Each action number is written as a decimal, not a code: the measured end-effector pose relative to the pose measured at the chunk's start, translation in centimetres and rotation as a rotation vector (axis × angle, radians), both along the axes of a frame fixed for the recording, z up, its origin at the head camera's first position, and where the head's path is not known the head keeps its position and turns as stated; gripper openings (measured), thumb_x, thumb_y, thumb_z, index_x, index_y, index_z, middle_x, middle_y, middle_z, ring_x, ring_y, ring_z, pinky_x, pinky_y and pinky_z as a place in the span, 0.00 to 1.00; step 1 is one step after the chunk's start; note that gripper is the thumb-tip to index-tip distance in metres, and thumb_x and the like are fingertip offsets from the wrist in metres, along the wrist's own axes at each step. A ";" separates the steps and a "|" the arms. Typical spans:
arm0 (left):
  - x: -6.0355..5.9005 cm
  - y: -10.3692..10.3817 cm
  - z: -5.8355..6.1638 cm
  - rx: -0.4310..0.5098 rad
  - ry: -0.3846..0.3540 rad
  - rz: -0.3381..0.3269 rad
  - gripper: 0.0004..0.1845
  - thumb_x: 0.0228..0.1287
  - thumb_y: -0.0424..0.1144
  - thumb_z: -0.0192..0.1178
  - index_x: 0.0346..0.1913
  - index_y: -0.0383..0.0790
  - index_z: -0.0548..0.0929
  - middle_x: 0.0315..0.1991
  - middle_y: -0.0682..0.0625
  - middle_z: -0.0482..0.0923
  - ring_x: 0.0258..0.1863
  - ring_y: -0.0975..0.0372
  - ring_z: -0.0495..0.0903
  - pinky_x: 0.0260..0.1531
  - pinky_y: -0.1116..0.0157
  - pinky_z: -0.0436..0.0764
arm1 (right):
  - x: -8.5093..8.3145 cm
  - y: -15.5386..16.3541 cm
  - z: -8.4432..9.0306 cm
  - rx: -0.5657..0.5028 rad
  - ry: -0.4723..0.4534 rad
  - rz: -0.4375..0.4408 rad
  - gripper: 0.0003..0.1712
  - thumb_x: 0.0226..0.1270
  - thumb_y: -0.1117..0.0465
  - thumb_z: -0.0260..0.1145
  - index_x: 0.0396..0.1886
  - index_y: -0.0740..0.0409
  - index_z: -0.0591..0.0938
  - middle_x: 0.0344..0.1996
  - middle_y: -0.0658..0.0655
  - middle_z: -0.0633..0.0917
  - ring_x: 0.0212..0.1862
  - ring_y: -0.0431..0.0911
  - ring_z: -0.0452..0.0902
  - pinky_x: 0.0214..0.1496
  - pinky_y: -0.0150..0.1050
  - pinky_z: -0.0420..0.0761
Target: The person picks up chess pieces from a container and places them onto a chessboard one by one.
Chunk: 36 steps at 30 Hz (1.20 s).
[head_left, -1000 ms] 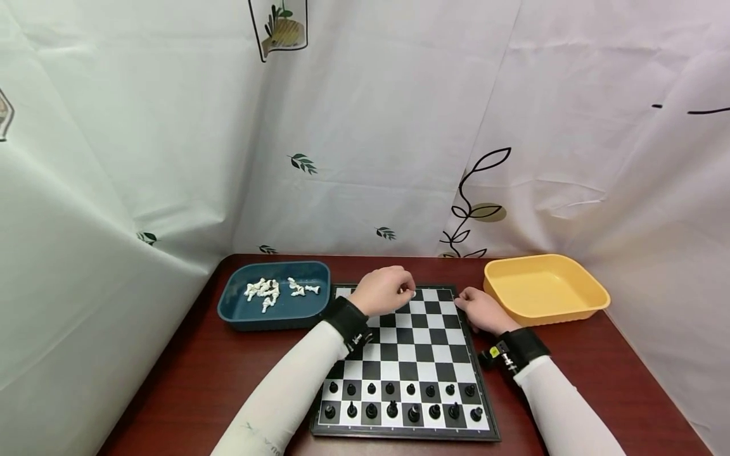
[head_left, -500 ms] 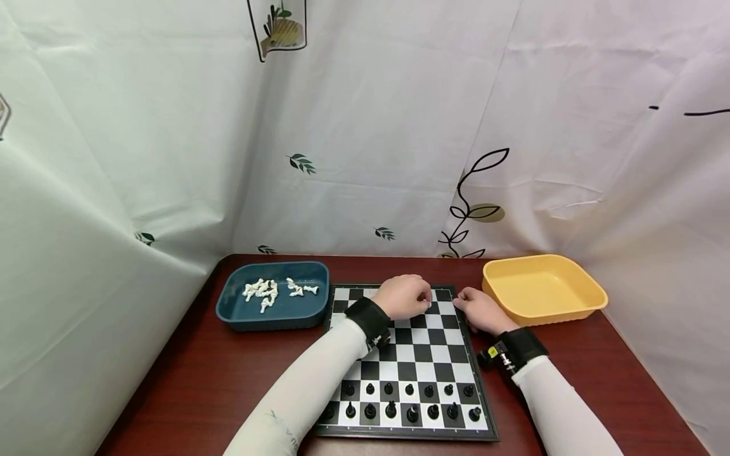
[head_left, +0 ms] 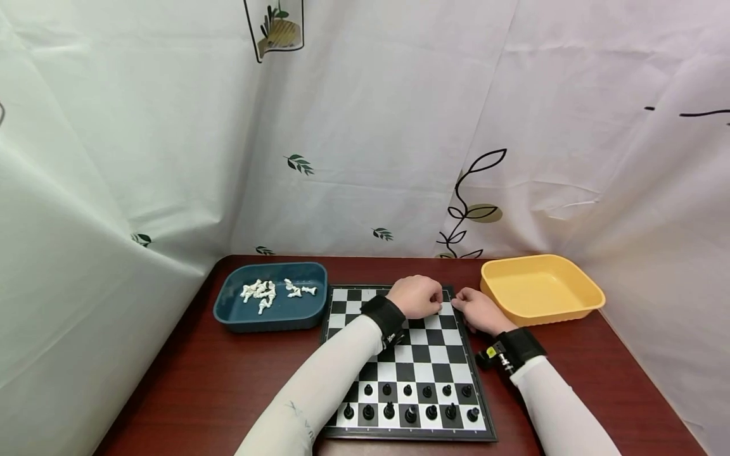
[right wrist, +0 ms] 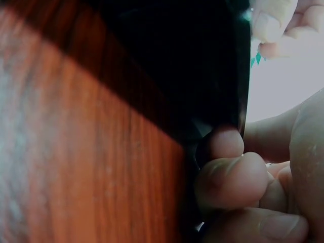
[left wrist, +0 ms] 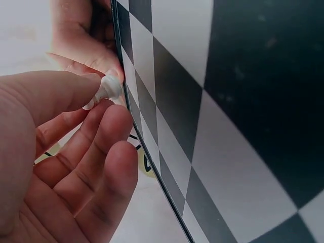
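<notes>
My left hand (head_left: 416, 296) is over the far right part of the chessboard (head_left: 421, 353). Between its thumb and fingers it pinches a white chess pawn (left wrist: 110, 87), which the hand mostly hides in the head view. At the board's right edge, near the far corner, my right hand (head_left: 483, 310) holds the dark frame. Its curled fingers (right wrist: 238, 179) press against the board's side in the right wrist view, with the thumb near the top edge. Black chess pieces (head_left: 410, 415) stand in two rows along the near side of the board.
A blue tray (head_left: 299, 311) with several loose white chess pieces (head_left: 262, 292) stands at the far left. Right of the board, close to my right hand, is a yellow tray (head_left: 544, 288). A pale patterned cloth (head_left: 365, 126) hangs behind the dark red table (head_left: 217, 386).
My left hand has moved right along the far rows, carrying the white pawn toward the far right corner. The right hand has stayed at the board's edge.
</notes>
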<state>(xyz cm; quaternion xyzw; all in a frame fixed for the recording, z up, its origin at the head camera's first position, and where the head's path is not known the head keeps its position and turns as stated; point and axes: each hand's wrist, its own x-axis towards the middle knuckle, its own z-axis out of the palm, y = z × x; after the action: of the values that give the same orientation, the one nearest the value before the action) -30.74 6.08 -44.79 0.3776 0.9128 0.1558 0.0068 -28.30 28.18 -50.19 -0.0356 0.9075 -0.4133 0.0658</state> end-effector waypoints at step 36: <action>-1.4 2.1 -1.5 -0.039 0.103 -0.087 0.02 0.76 0.42 0.74 0.42 0.56 0.92 0.37 0.63 0.86 0.32 0.71 0.78 0.33 0.71 0.75 | 0.1 0.1 -0.2 0.001 0.031 -0.008 0.11 0.87 0.60 0.59 0.42 0.63 0.78 0.17 0.55 0.76 0.14 0.47 0.72 0.23 0.44 0.74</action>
<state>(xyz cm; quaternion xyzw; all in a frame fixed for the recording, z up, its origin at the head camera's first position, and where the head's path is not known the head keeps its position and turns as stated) -32.13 8.13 -46.25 0.4243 0.8974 0.1179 -0.0259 -28.21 28.24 -50.42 -0.0385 0.9087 -0.4126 0.0501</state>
